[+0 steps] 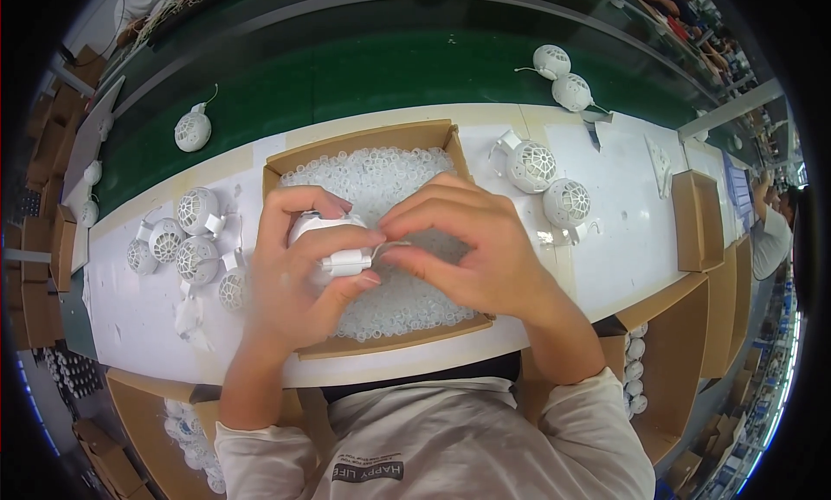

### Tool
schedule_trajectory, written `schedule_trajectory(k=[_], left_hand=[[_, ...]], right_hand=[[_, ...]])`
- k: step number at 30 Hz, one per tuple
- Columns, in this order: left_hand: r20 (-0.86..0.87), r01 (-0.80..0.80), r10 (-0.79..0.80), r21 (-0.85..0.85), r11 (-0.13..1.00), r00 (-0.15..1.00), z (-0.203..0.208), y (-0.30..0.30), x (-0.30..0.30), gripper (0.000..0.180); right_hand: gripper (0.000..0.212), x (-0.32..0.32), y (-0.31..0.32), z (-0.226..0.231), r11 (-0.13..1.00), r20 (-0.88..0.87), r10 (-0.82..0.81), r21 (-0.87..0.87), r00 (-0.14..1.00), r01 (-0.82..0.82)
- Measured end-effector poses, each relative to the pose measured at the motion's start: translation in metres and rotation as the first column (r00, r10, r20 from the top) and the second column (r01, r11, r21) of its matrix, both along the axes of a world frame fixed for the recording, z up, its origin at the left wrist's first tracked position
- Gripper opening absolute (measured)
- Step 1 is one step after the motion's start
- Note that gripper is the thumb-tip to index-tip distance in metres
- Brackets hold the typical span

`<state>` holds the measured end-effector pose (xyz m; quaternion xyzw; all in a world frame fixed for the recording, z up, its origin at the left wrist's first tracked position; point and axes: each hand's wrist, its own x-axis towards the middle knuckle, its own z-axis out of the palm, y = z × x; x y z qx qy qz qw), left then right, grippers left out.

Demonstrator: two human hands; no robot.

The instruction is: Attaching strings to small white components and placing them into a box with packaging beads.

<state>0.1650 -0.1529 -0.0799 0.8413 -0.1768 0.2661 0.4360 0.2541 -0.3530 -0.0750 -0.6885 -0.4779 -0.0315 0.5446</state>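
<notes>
Above a shallow cardboard tray (299, 158) full of small clear plastic rings (372, 164), my left hand (294, 292) grips a white round housing (348, 262), its tubular neck turned to the right. The left fingers cover much of its body. My right hand (485, 240) pinches a thin pale cord (391, 245) close to that neck; its far end is hidden by the fingers. Several similar white lattice balls (197, 211) lie on the white table left of the tray. Two more, a farther ball (531, 167) and a nearer ball (567, 203), rest to its right.
Beyond the table runs a green conveyor belt (346, 80) carrying a ball (192, 131) at left and a pair (551, 61) at right. A small cardboard box (698, 223) stands at the table's right end. Open cartons with white balls (634, 370) flank me below. Other people work around.
</notes>
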Motion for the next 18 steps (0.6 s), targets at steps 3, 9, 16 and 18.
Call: schedule_trajectory(k=[3,9,16,18], left_hand=[[-0.056,0.004,-0.004,-0.006,1.000,0.998,0.002,-0.001,-0.001,0.035],[-0.156,0.064,-0.067,-0.020,0.998,0.986,0.003,-0.001,-0.005,0.042],[-0.221,0.086,-0.115,-0.135,0.987,0.968,0.005,-0.005,-0.008,0.047],[-0.328,0.093,-0.175,-0.251,0.964,0.929,0.010,-0.008,-0.009,0.048]], right_hand=[[0.021,-0.005,0.002,0.004,0.997,-0.035,0.033,0.078,0.999,-0.031],[0.018,-0.009,0.002,0.003,0.996,-0.101,0.022,0.089,0.995,-0.013],[0.019,-0.015,0.007,-0.003,0.973,-0.067,0.045,0.231,0.997,-0.028],[0.019,-0.016,0.010,-0.004,0.970,-0.007,0.006,0.243,1.000,-0.004]])
